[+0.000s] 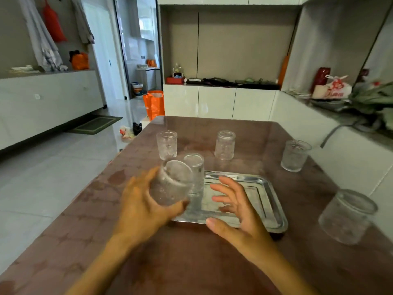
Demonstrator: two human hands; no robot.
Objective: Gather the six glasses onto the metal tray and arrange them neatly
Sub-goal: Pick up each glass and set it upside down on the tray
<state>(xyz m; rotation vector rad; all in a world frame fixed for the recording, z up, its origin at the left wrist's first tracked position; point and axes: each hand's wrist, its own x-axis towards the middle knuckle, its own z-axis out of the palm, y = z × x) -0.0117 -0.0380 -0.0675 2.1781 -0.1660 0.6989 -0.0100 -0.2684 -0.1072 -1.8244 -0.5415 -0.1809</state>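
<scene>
My left hand grips a clear textured glass, lifted and tilted above the left edge of the metal tray. Right behind it, a second glass stands at the tray's left end. My right hand hovers over the tray with fingers spread, holding nothing. Four more glasses stand on the brown table: one far left, one far centre, one to the right and one near right.
The brown table ends at its left edge above a tiled floor. A white counter with a plant and bags runs along the right. An orange bag stands on the floor beyond the table's far end.
</scene>
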